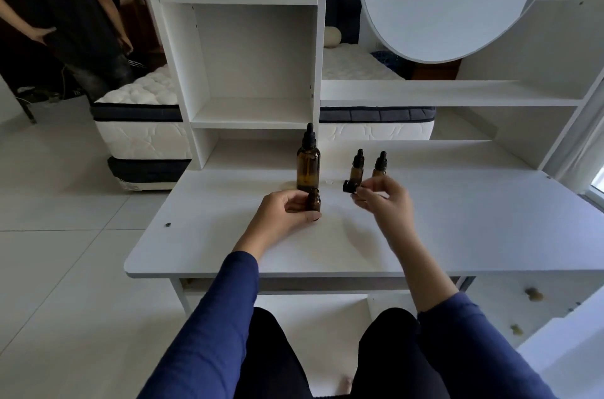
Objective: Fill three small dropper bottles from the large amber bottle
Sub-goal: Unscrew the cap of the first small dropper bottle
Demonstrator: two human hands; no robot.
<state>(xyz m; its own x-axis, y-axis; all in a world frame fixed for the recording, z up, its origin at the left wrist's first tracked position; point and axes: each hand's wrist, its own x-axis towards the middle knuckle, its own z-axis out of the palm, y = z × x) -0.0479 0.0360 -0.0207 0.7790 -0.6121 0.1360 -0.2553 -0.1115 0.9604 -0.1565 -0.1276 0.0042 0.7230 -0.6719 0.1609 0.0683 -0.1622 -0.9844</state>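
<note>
Blue-sleeved arms reach over a white desk (228,245). Left hand (281,214) grips an uncapped small amber bottle (313,201) standing just in front of the large amber dropper bottle (308,166). Right of that large bottle, the right hand (384,199) pinches a black dropper cap (349,186); two capped small dropper bottles (357,168) stand just behind it.

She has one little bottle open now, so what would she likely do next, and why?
Probably set the dropper cap down on the table. The right hand is busy with it, the left hand steadies the open small bottle, and the large amber bottle behind is capped, so a free hand is needed.
</note>
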